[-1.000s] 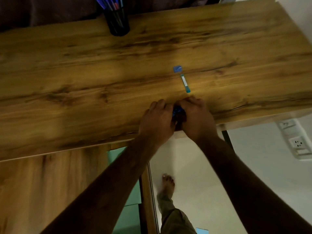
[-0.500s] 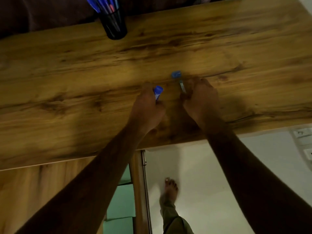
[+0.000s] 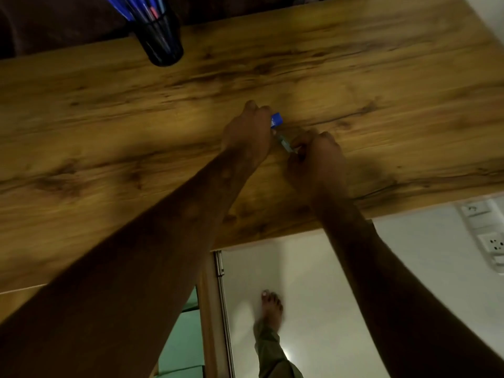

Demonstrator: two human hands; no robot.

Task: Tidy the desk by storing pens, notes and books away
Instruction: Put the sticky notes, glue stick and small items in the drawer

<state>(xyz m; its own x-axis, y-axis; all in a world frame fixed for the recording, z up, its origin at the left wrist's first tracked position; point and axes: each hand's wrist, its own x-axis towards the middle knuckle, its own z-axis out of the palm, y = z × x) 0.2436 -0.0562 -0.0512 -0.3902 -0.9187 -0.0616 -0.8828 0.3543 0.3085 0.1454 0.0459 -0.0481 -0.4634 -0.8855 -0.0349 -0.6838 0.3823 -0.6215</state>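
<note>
Black pen cup (image 3: 163, 46) (blue pens (image 3: 128, 8) inside), left hand (image 3: 246, 135) and right hand (image 3: 317, 156) gripping pen (image 3: 282, 137)

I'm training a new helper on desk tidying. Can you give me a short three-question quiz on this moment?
1. True or false: the black pen cup stands at the desk's far edge.
2. What sits between the left hand and right hand? A) a pen B) a book C) a note
3. What colour is the cap by the left hand?

Key: 1 true; 2 A; 3 blue.
</note>
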